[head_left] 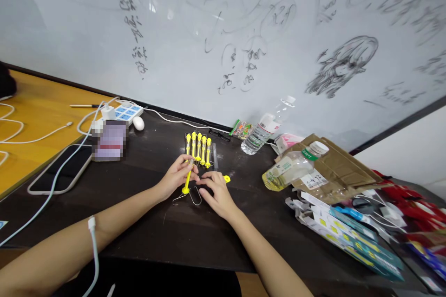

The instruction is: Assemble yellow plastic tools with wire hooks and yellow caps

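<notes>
My left hand [177, 176] is closed around a yellow spring scale part [187, 183], a slim rod with a round disc at its lower end. Beside it, my right hand [219, 192] rests low over the table, fingers slightly bent and thumb apart, its fingertips near those of the left. Below the disc lie bent metal hooks [195, 196]. Just beyond my hands, several yellow spring scales [199, 147] with hooks at their ends stand in a row. Clear tubes [215, 157] lie to their right. A small yellow cap [227, 178] shows past my right hand.
On the right are a water bottle [258, 134], a bottle of yellow liquid [289, 169], cardboard [334, 162] and a torn box [348, 236]. To the left lie a phone [62, 169], a power strip [128, 112] and a white mouse [138, 123]. A whiteboard [167, 46] rises behind.
</notes>
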Demonstrator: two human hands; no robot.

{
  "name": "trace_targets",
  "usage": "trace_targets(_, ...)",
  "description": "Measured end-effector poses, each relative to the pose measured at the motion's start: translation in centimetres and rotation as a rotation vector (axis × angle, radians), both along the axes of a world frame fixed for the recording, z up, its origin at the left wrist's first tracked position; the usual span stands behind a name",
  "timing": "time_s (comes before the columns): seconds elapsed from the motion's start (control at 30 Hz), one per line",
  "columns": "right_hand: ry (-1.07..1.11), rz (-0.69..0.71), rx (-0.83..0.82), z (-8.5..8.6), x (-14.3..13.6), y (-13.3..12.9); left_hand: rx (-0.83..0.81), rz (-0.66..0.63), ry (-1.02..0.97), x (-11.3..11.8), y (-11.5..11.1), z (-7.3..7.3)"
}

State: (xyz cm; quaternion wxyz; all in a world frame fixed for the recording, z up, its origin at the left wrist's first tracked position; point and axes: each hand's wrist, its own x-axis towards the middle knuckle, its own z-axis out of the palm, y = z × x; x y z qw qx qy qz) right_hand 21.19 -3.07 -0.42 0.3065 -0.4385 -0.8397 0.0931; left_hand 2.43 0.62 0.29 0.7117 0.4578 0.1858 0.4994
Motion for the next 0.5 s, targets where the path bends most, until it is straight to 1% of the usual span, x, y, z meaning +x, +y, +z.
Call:
trace_targets(0.1,-0.054,0.058,-0.034,-0.3,-1.3,-0.8,-0.027,-0.015,-0.024,0.1,-0.4,0.2)
trace_targets(0.2,-0.038,0.074,-0.039,-0.6,-1.9,-1.0,-0.052,-0.019,-0.05,0.1,-0.4,0.3)
trace_targets(0.33,0.097,0.079,-0.056,-1.0,-1.9,-0.7,-0.084,0.034,-0.056,-0.1,0.0,0.3)
trace_targets(0.5,0.307,0.09,-0.121,-0.9,-1.7,-0.4,-0.116,0.173,0.003,-0.2,0.6,0.2)
